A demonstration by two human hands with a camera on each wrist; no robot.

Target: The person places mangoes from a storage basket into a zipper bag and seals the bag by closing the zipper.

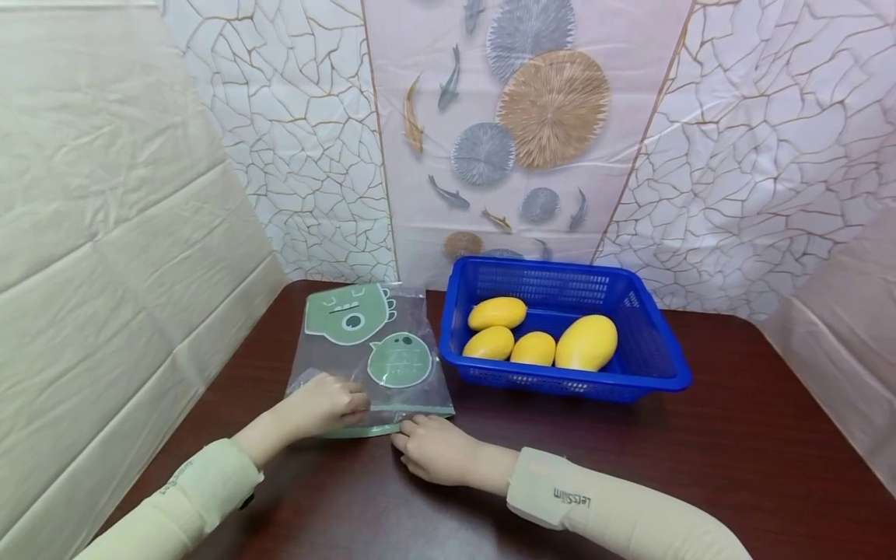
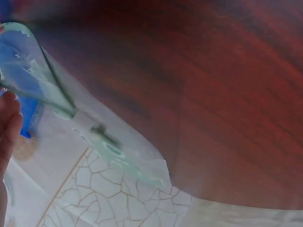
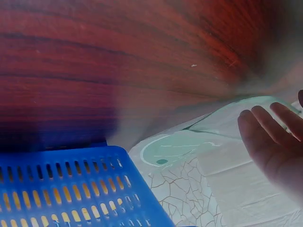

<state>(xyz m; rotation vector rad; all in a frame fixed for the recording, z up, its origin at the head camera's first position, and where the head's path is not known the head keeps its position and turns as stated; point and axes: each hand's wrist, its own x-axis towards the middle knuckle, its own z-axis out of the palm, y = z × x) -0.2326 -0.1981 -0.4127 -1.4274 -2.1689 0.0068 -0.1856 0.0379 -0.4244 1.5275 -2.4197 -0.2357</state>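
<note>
A clear zip bag (image 1: 439, 381) with green dinosaur prints lies on the dark table, its zip edge towards me. My left hand (image 1: 327, 404) pinches the bag's mouth left of its middle. At the near zip edge, my right hand (image 1: 441, 449) holds the rim with its fingertips; the exact pinch is partly hidden. The mouth stands a little apart between the hands. In the left wrist view, fingers (image 2: 9, 125) show at the left border beside the parted bag rim. The right wrist view shows several right fingers (image 3: 270, 137) fairly straight in front of the bag (image 3: 175, 149).
A blue plastic basket (image 1: 560, 379) stands right of the bag, with several yellow mango-like fruits (image 1: 586, 342) inside. The brown table (image 1: 756, 404) extends to the right. Patterned cloth (image 1: 315, 140) hangs behind it, and plain pale cloth (image 1: 105, 272) covers the left side.
</note>
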